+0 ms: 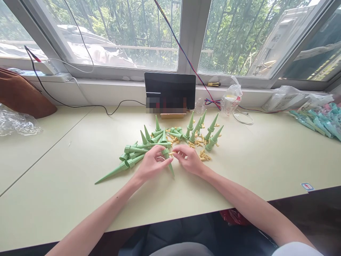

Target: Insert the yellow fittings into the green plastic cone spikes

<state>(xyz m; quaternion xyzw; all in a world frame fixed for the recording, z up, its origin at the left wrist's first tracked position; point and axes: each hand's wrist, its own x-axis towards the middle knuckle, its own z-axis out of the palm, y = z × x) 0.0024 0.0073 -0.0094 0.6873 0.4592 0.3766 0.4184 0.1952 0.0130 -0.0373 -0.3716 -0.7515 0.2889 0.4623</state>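
Note:
My left hand [153, 162] grips a green plastic watering spike [171, 168], its tip pointing down toward me. Between the fingertips of my right hand [188, 159] is a small yellow peg-like valve [171, 154], close against the spike's collar; I cannot tell whether it sits inside. To the left lies a heap of loose green spikes [114, 173], some overlapping. On the right, several spikes [212, 140] stand upright with yellow valves sticking out from their sides. Small piles of yellow valves [204, 155] lie beyond my right hand and among the spikes.
A dark tablet [170, 85] on a cardboard stand is at the back by the window. A plastic-bagged cup [231, 101] and a coiled white cable [243, 118] lie right of it. Teal plastic pieces [319, 122] are piled far right. Crumpled clear plastic [17, 121] and a brown bag [23, 93] sit left.

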